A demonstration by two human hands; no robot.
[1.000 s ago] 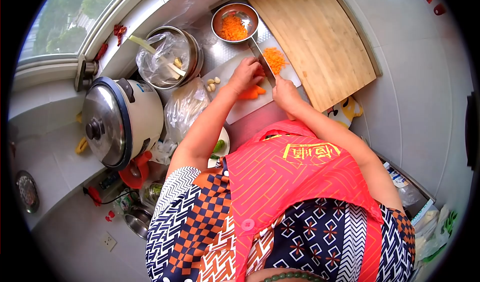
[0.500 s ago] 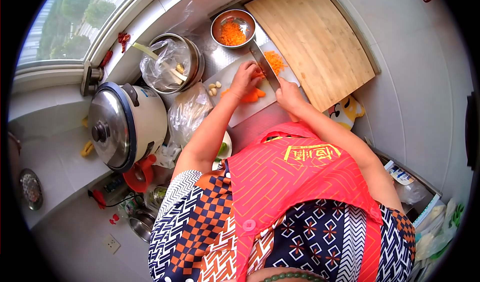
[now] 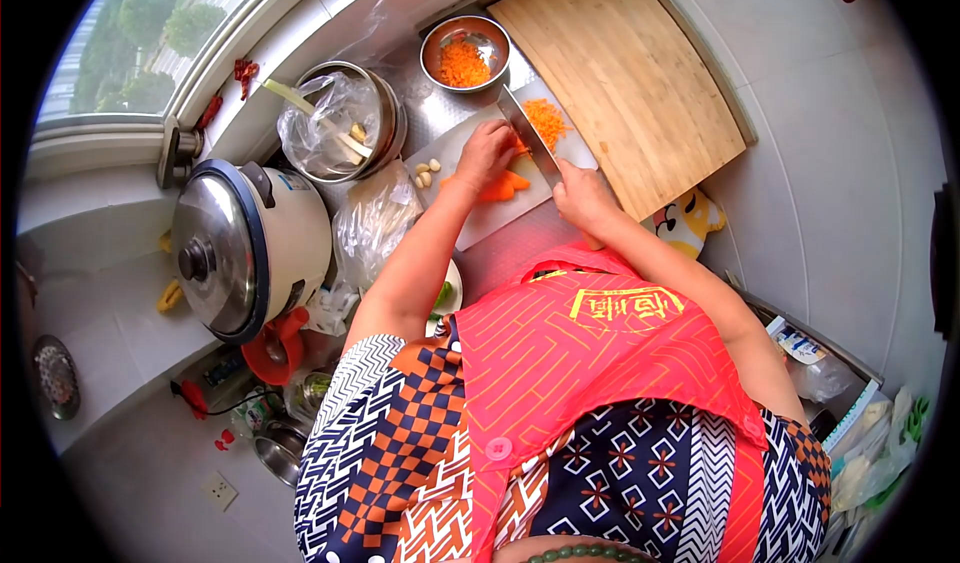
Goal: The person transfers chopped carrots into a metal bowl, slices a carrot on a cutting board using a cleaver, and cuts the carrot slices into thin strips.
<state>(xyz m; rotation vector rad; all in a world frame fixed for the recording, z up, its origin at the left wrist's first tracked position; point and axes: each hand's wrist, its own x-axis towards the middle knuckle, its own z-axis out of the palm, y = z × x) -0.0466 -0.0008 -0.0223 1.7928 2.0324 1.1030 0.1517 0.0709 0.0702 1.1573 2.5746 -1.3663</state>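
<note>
My right hand (image 3: 584,199) is wrapped around the handle of a kitchen knife, a broad-bladed one (image 3: 528,131) that stands edge-down on a white cutting board (image 3: 487,225). Left of the blade, my left hand (image 3: 486,153) presses with bent fingers on carrot, which is mostly hidden beneath them. Orange carrot slices (image 3: 503,187) lie on the board just below that hand. Finely cut carrot (image 3: 545,123) is heaped on the blade's right side. Several garlic cloves (image 3: 426,173) rest at the board's left edge. Beyond the board, a metal bowl (image 3: 432,71) holds more cut carrot.
A large wooden board (image 3: 620,83) lies at the right. To the left are a metal pot (image 3: 392,128) with a plastic bag in it, another plastic bag (image 3: 375,228) and a big rice cooker (image 3: 300,228). A plate (image 3: 455,288) with something green sits partly behind my left arm.
Both hands stay at nearly the same spot on the board. The knife blade has shifted very slightly, and the whole view has moved a little.
</note>
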